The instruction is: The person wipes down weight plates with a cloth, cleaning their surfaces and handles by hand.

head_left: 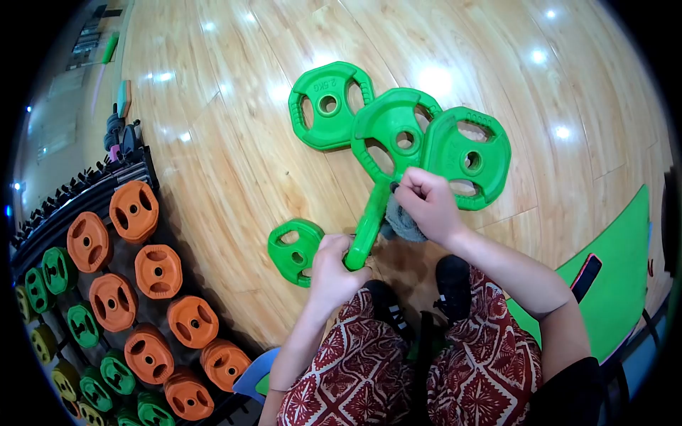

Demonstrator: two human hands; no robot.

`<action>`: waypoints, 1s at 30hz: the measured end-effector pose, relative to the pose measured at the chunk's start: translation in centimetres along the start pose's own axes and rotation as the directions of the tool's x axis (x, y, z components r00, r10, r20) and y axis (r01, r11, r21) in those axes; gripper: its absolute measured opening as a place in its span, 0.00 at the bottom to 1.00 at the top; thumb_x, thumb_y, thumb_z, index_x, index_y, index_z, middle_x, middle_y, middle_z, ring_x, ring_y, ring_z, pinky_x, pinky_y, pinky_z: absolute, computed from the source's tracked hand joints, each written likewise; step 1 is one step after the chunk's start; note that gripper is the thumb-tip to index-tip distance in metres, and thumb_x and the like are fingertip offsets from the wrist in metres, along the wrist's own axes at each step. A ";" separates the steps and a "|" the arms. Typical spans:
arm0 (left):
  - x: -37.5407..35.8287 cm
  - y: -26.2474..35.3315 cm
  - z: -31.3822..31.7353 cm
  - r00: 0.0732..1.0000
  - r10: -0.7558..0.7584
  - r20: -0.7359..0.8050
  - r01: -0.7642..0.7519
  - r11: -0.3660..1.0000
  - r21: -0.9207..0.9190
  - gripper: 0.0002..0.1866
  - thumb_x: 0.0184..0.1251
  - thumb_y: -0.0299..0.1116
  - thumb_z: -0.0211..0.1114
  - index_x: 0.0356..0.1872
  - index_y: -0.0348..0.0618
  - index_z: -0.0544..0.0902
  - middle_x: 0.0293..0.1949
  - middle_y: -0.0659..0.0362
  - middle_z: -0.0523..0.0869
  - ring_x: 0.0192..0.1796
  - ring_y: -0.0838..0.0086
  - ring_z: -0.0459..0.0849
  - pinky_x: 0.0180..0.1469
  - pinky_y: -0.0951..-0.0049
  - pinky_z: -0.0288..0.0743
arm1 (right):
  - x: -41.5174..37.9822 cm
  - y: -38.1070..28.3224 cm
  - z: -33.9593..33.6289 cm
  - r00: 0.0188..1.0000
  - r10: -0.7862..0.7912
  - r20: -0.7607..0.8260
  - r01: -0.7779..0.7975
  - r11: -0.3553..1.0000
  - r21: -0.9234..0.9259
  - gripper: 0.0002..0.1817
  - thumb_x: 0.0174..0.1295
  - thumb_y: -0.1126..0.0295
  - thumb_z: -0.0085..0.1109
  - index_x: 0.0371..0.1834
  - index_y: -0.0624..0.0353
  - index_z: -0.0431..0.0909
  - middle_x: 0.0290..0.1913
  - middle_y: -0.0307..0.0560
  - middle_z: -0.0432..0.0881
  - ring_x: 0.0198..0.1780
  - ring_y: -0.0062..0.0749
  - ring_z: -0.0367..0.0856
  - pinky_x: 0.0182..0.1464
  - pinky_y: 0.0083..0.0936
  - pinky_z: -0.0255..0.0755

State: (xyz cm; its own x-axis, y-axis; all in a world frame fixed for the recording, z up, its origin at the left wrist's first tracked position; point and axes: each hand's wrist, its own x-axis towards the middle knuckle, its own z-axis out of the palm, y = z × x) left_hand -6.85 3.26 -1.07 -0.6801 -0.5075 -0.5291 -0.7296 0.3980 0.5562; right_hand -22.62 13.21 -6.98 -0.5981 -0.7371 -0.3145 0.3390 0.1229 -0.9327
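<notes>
I sit over a wooden floor with several green weight plates in front of me. My left hand [334, 273] grips the near rim of one green plate [391, 131], which is tipped up on edge. My right hand [426, 206] is closed on a grey cloth [401, 221] and presses it against that plate's face. A second green plate marked 2.5 KG [327, 105] lies flat behind it to the left. A third [470, 157] lies to the right, just beyond my right hand. A smaller green plate [293, 250] lies flat beside my left hand.
A dark rack [135, 177] along the left holds several orange plates [158, 271] and green plates [57, 270]. At the right lies a green mat [625, 284] with a phone [587, 277] on it. My feet in black shoes [452, 278] rest on the floor below the plates.
</notes>
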 end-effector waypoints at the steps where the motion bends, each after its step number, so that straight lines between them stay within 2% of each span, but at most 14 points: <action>1: -0.1 -0.1 0.2 0.999 0.033 -0.004 -0.033 0.999 -0.007 0.20 0.30 0.27 0.67 0.33 0.36 0.78 0.37 0.53 0.77 0.46 0.64 0.75 0.51 0.68 0.68 | 0.0 -0.5 0.3 0.998 -0.044 -0.047 0.044 0.999 0.009 0.10 0.53 0.71 0.56 0.19 0.62 0.69 0.12 0.38 0.67 0.17 0.16 0.64 0.19 0.20 0.57; 2: -0.2 -0.2 0.4 1.000 0.031 0.000 -0.031 1.000 -0.003 0.20 0.30 0.27 0.67 0.33 0.36 0.78 0.37 0.53 0.77 0.46 0.64 0.75 0.51 0.68 0.68 | -0.3 -1.3 0.9 0.998 -0.041 -0.050 0.041 0.999 0.013 0.10 0.53 0.71 0.56 0.19 0.62 0.69 0.12 0.38 0.67 0.17 0.16 0.64 0.19 0.20 0.57; 5: 0.1 -1.7 2.2 0.987 0.149 -0.060 -0.153 0.986 -0.073 0.15 0.33 0.28 0.66 0.28 0.36 0.78 0.34 0.50 0.78 0.43 0.58 0.74 0.46 0.64 0.69 | -1.5 -3.1 4.0 0.881 -0.453 0.140 0.473 0.823 -0.315 0.08 0.43 0.66 0.58 0.16 0.55 0.70 0.14 0.45 0.71 0.16 0.36 0.73 0.18 0.30 0.64; 7: 0.3 -3.2 3.4 0.988 0.129 -0.090 -0.141 0.979 -0.148 0.15 0.34 0.29 0.66 0.28 0.36 0.78 0.33 0.50 0.78 0.43 0.58 0.74 0.46 0.64 0.69 | -2.4 -2.4 6.5 0.817 -0.540 0.202 0.576 0.750 -0.326 0.07 0.43 0.67 0.56 0.15 0.54 0.70 0.13 0.43 0.71 0.17 0.34 0.74 0.20 0.30 0.66; 10: 0.3 -4.1 4.2 0.984 0.100 -0.145 -0.128 0.972 -0.199 0.15 0.34 0.29 0.66 0.28 0.36 0.78 0.33 0.50 0.78 0.42 0.58 0.74 0.45 0.64 0.69 | -2.8 -0.5 8.0 0.603 -0.634 0.483 0.795 0.525 -0.303 0.07 0.39 0.64 0.59 0.17 0.53 0.72 0.17 0.39 0.74 0.21 0.29 0.75 0.23 0.25 0.68; 13: 0.1 -4.4 4.5 0.980 0.078 -0.182 -0.123 0.960 -0.251 0.15 0.35 0.29 0.67 0.28 0.37 0.77 0.32 0.50 0.77 0.42 0.58 0.74 0.45 0.64 0.69 | -2.9 0.4 8.7 0.580 -0.655 0.484 0.805 0.551 -0.220 0.09 0.41 0.64 0.58 0.14 0.54 0.69 0.15 0.40 0.72 0.22 0.35 0.74 0.23 0.28 0.68; 16: -0.1 -4.6 3.6 0.975 0.053 -0.217 -0.112 0.957 -0.268 0.15 0.36 0.29 0.67 0.29 0.37 0.77 0.32 0.50 0.77 0.41 0.58 0.74 0.44 0.64 0.70 | -2.9 0.9 9.2 0.554 -0.668 0.497 0.816 0.554 -0.164 0.06 0.41 0.65 0.58 0.20 0.53 0.73 0.23 0.38 0.76 0.24 0.30 0.76 0.24 0.25 0.68; 20: -1.0 -4.6 2.6 0.963 0.005 -0.270 -0.096 0.941 -0.325 0.14 0.36 0.30 0.67 0.29 0.37 0.77 0.31 0.51 0.77 0.40 0.58 0.74 0.43 0.65 0.70 | -1.8 0.8 9.4 0.566 -0.606 0.558 0.783 0.607 -0.135 0.06 0.42 0.65 0.58 0.22 0.53 0.74 0.24 0.37 0.76 0.24 0.30 0.76 0.23 0.25 0.67; 23: -1.6 -4.8 2.5 0.952 -0.033 -0.305 -0.100 0.907 -0.409 0.14 0.37 0.30 0.68 0.29 0.37 0.76 0.30 0.51 0.76 0.40 0.58 0.74 0.42 0.65 0.70 | -0.7 1.9 9.0 0.524 -0.614 0.591 0.817 0.558 -0.145 0.06 0.42 0.65 0.57 0.22 0.52 0.73 0.24 0.35 0.76 0.23 0.30 0.75 0.22 0.27 0.65; 25: -1.4 -3.7 1.5 0.960 0.016 -0.279 -0.105 0.946 -0.307 0.14 0.37 0.30 0.68 0.29 0.38 0.76 0.30 0.51 0.76 0.39 0.58 0.74 0.42 0.65 0.70 | 0.5 2.2 8.0 0.474 -0.690 0.547 0.866 0.479 -0.147 0.06 0.43 0.65 0.57 0.18 0.51 0.70 0.19 0.37 0.73 0.20 0.33 0.73 0.20 0.29 0.63; 26: -1.0 -2.8 0.8 0.974 0.086 -0.209 -0.111 0.988 -0.107 0.14 0.38 0.29 0.68 0.29 0.37 0.76 0.29 0.51 0.76 0.38 0.57 0.74 0.41 0.65 0.70 | 1.4 2.5 7.2 0.475 -0.688 0.549 0.865 0.480 -0.147 0.06 0.43 0.65 0.57 0.18 0.51 0.70 0.19 0.37 0.73 0.20 0.33 0.73 0.20 0.29 0.63; 28: -0.8 -2.7 0.8 0.979 0.098 -0.179 -0.113 0.991 -0.074 0.14 0.38 0.29 0.68 0.29 0.37 0.76 0.29 0.51 0.76 0.38 0.57 0.74 0.41 0.65 0.70 | 3.7 3.2 5.1 0.712 -0.511 0.482 0.693 0.622 -0.364 0.09 0.43 0.65 0.56 0.14 0.52 0.68 0.14 0.41 0.70 0.17 0.38 0.71 0.18 0.33 0.62; 29: -0.6 -2.5 0.9 0.983 0.114 -0.146 -0.121 0.992 -0.039 0.14 0.39 0.28 0.68 0.30 0.37 0.76 0.29 0.51 0.77 0.38 0.56 0.74 0.41 0.65 0.70 | 4.6 4.3 4.7 0.832 -0.426 0.356 0.550 0.715 -0.431 0.10 0.43 0.66 0.56 0.11 0.53 0.67 0.12 0.45 0.68 0.16 0.41 0.70 0.18 0.35 0.62; 30: -0.5 -2.4 1.0 0.983 0.121 -0.140 -0.127 0.991 -0.041 0.14 0.39 0.28 0.68 0.30 0.37 0.76 0.29 0.51 0.77 0.38 0.56 0.74 0.41 0.65 0.70 | 4.6 4.2 4.3 0.865 -0.362 0.348 0.494 0.738 -0.460 0.10 0.44 0.66 0.56 0.11 0.53 0.68 0.12 0.45 0.68 0.16 0.41 0.71 0.18 0.36 0.62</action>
State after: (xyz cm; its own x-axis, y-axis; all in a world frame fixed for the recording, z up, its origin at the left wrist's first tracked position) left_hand -4.87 3.30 -2.77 -0.7462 -0.5581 -0.3629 -0.6335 0.4279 0.6447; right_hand -20.90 7.47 -11.58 -0.3873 -0.9132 0.1265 -0.3789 0.0325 -0.9249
